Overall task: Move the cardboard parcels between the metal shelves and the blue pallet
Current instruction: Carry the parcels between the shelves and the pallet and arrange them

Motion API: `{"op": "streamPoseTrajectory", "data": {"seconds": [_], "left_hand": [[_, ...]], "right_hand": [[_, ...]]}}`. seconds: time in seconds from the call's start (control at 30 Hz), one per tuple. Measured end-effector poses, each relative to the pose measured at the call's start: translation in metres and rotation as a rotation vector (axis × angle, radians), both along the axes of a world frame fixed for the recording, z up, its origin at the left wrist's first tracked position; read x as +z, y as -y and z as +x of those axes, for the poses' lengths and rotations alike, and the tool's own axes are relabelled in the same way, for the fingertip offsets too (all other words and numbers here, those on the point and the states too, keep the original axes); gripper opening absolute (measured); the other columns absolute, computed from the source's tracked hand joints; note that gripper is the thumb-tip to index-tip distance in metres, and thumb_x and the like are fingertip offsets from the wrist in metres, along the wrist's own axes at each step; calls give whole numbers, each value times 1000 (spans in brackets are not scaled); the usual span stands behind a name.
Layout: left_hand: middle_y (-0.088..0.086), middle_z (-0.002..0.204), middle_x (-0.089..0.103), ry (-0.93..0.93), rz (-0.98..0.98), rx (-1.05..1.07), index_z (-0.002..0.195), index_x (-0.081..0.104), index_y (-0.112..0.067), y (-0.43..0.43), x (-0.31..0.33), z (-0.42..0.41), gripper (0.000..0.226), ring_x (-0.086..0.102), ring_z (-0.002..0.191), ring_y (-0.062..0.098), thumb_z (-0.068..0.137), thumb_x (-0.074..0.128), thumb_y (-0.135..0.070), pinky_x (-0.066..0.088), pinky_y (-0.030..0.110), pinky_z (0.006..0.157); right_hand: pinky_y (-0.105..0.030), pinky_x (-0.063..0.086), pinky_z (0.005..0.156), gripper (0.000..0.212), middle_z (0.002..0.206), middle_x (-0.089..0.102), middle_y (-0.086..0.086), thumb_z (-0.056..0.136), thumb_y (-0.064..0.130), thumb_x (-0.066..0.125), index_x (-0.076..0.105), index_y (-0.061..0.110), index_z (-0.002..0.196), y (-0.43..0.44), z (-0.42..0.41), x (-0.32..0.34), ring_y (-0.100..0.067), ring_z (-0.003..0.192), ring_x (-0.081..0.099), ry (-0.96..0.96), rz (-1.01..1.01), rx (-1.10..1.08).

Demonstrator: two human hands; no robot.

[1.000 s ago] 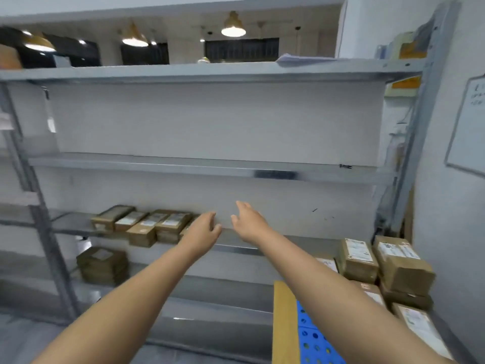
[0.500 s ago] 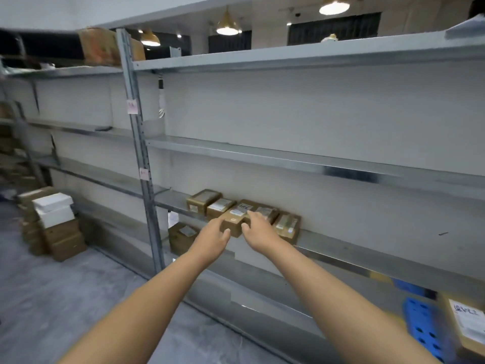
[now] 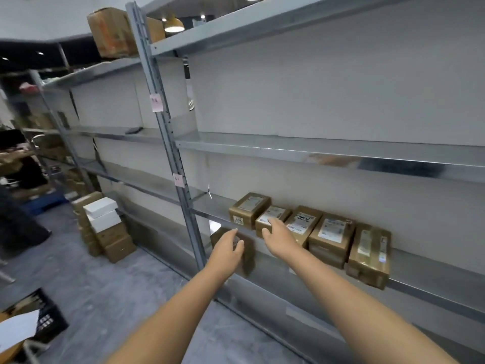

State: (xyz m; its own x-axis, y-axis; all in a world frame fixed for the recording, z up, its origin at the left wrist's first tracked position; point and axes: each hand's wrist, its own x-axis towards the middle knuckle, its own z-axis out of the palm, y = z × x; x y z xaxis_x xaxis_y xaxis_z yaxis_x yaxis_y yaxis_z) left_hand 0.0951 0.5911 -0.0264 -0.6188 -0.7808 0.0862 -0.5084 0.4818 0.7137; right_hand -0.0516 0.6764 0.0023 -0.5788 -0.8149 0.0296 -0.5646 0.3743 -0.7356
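Note:
Several taped cardboard parcels stand in a row on a low metal shelf [image 3: 433,274]: the leftmost parcel [image 3: 248,209], a second parcel [image 3: 273,215], a third with handwriting [image 3: 304,222], and two more [image 3: 332,239] [image 3: 368,254] to the right. My right hand [image 3: 278,239] reaches toward the front of the second parcel, fingers apart, holding nothing. My left hand [image 3: 227,248] hovers open below the shelf edge, in front of a parcel on the shelf beneath [image 3: 248,254]. The blue pallet is out of view.
A grey upright post [image 3: 170,143] stands just left of my hands. Stacked brown and white boxes [image 3: 105,224] sit on the floor to the left. A large carton [image 3: 112,32] rests on the top shelf. A black crate [image 3: 43,319] is at the lower left.
The view has swung left and closer to the shelves. Both hands have moved toward the left end of the parcel row, the left hand dropping below the shelf edge.

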Motion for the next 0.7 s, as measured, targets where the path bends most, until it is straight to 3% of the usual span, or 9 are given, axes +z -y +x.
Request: {"op": "streamPoseTrajectory", "data": {"seconds": [0.23,0.33,0.47,0.57,0.7], "left_hand": [[-3,154,41,12,30,-10,151,35,-24,84,-19,-36,53,40,140,12,101,49,-33,34,29,110],[-1,151,45,-4,32,-41,151,37,-22,122,-26,-57,52,45,126,5,101,49,-32,36,23,101],[-2,154,42,-14,73,-88,151,36,-21,178,-38,-80,51,38,139,9,102,48,-31,34,30,111],[-1,150,45,-22,69,-123,149,39,-18,231,-47,-103,47,37,123,-2,103,46,-29,30,20,101],[4,150,45,-3,94,-153,148,41,-10,298,-63,-137,45,42,137,14,104,43,-24,29,20,105]], "right_hand": [[-30,24,113,49,153,35,-8,101,24,38,33,8,147,73,-28,-27,-23,141,31,88,27,-60],[-31,23,113,49,153,33,-8,101,23,36,33,9,147,101,-43,-43,-22,142,30,146,-1,-118],[-31,20,115,49,156,29,-8,102,22,34,30,9,149,153,-66,-57,-21,144,25,168,-4,-184],[-32,18,117,51,158,25,-5,102,23,34,27,11,151,203,-82,-67,-20,145,23,209,7,-219],[-34,20,116,52,156,27,-7,102,25,35,26,9,151,269,-99,-86,-23,144,26,254,38,-300]]}}
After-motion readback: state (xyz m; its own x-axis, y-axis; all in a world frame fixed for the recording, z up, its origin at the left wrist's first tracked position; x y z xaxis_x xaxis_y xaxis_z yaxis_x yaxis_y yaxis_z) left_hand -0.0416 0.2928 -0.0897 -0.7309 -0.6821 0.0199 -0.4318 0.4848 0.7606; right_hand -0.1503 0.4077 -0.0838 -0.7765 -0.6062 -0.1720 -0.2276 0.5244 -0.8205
